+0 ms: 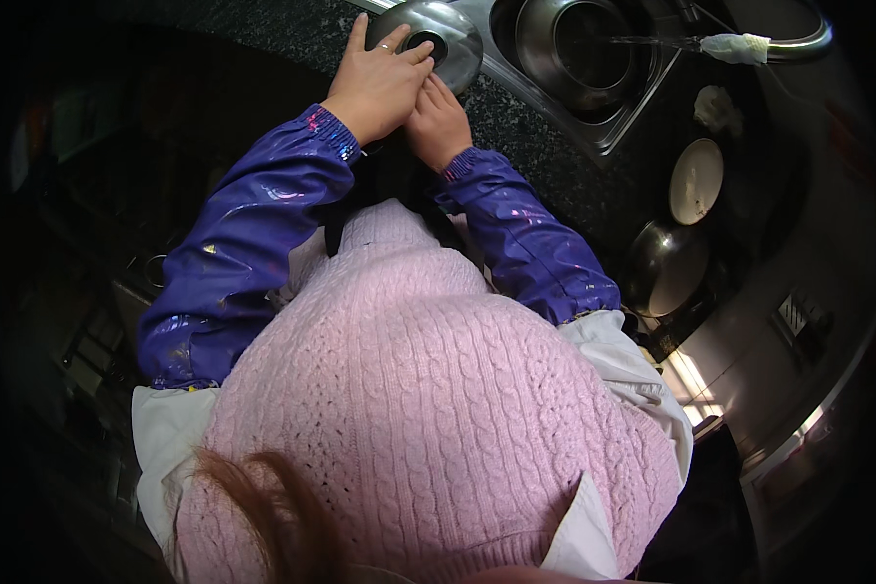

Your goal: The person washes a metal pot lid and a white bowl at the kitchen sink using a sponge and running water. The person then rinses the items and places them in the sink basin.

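Observation:
A round, shiny metal lid (463, 47) with a dark ring at its centre is at the counter's front edge, by the sink. My left hand (383, 77) lies across its near left part, fingers spread, fingertips reaching the central ring. From the near side my right hand (438, 120) grips the lid, its fingertips close against my left fingers. Part of the rim is hidden under both hands. To the right, a round metal pot (536, 40) sits in the stainless-steel sink (606, 142). Water runs into it from a curved tap (799, 50) with pale cloth wrapped around its spout.
Dark speckled countertop (529, 135) borders the sink. Farther right are a crumpled pale cloth (717, 109), a pale oval dish (696, 182) and a metal pan (664, 266). A wall socket or switch (792, 314) is on the tiled wall.

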Tool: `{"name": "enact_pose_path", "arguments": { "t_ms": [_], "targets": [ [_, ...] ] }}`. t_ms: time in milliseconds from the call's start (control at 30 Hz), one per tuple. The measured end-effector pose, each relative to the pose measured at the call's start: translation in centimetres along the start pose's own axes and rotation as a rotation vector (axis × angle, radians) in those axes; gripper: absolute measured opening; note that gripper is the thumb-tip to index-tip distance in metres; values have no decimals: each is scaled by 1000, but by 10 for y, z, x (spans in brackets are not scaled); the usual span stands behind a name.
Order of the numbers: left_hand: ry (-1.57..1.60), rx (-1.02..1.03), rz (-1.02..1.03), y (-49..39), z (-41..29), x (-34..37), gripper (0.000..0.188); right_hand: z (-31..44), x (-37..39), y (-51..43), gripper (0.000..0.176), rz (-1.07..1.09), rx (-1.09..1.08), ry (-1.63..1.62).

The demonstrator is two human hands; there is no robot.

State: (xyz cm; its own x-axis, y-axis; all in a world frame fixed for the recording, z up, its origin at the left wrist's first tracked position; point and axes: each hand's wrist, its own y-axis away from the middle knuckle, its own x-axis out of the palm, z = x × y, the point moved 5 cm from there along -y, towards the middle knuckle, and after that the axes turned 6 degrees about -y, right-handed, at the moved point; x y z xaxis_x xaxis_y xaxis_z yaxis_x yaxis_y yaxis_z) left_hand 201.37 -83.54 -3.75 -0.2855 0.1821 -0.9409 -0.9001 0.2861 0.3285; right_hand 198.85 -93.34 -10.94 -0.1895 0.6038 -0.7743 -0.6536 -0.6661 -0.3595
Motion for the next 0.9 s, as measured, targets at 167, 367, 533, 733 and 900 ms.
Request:
{"name": "enact_pose_path", "arguments": {
  "t_ms": [167, 367, 533, 733, 900],
  "targets": [
    [56, 71, -79, 3, 5, 10, 48, -53, -41, 12, 30, -232, 161, -206],
    [94, 154, -225, 1, -1, 13, 41, -127, -18, -87, 26, -13, 431, -264],
    [89, 136, -95, 0, -3, 16, 42, -86, 47, -139, 32, 509, -22, -179],
    [125, 121, -227, 3, -2, 11, 43, -147, -17, -90, 22, 112, 241, -280],
    [230, 131, -152, -1, 5, 14, 44, -50, -42, 1, 21, -68, 166, -123]
  ]
}}
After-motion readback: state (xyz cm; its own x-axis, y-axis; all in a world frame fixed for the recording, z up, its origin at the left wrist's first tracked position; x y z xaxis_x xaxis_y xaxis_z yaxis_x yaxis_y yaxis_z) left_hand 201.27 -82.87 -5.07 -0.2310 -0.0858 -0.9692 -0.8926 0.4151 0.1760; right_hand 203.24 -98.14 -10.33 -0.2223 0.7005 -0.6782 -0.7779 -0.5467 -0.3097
